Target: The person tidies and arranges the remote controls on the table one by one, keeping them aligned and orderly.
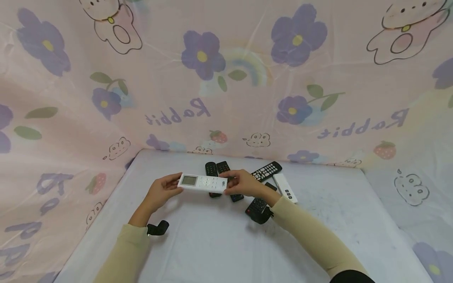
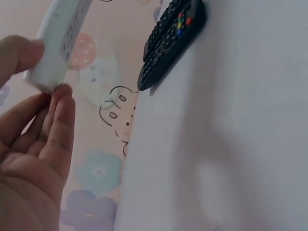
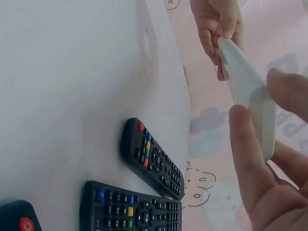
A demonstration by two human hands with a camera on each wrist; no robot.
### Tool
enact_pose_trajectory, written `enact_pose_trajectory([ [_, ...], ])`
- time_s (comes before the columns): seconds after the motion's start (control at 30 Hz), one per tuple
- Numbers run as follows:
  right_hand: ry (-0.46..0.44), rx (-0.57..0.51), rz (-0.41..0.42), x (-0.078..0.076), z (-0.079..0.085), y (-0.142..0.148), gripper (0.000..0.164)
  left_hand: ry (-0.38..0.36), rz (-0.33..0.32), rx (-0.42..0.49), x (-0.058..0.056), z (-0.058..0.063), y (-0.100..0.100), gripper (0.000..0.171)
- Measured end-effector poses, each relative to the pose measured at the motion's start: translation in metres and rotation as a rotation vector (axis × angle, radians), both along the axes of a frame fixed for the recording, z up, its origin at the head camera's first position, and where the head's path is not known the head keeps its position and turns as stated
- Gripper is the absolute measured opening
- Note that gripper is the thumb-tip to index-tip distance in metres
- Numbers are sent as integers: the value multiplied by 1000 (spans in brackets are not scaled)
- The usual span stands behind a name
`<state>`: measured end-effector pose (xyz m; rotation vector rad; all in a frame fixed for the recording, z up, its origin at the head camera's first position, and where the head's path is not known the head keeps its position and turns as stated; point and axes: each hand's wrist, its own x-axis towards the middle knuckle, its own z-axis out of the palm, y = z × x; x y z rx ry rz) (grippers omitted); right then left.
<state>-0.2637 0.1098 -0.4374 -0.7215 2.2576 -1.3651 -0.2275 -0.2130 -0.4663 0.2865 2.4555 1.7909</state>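
Note:
A white remote control (image 1: pixel 203 183) with a small grey screen is held level above the table by both hands. At its screen end, my left hand (image 1: pixel 161 192) pinches it between thumb and fingers. My right hand (image 1: pixel 244 183) grips the opposite end. In the left wrist view the left thumb lies on the white remote (image 2: pixel 57 45) and the fingertips touch its lower end. From the right wrist, the white remote (image 3: pixel 245 82) appears edge-on between both hands. Two black remotes, one on the left (image 1: pixel 211 169) and one on the right (image 1: pixel 223 166), lie behind it.
On the right lie a long black remote (image 1: pixel 267 171), a second white remote (image 1: pixel 284 188) and another black remote (image 1: pixel 255 208) partly hidden by the right wrist camera (image 1: pixel 262 217). A patterned curtain (image 1: pixel 240 98) rises behind the white table (image 1: pixel 198 243).

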Motion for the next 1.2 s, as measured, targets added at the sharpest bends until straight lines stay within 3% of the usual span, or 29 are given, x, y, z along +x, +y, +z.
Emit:
enact_pose_trajectory([
  [0.2, -52, -47, 12, 11, 5, 5, 60, -10, -85, -29, -5, 10, -2, 57],
  [0.4, -42, -34, -10, 19, 4, 0, 60, -8, -127, -46, -10, 9, -2, 54],
  [0.7, 11, -20, -56, 35, 0, -11, 54, -27, -69, -93, -14, 2, -2, 46],
  [0.93, 38, -59, -66, 49, -6, -23, 46, -64, 8, -118, -18, 4, 4, 39],
  [1.2, 105, -44, -102, 65, -18, -40, 41, -65, 1, -145, -26, -4, 3, 32],
])
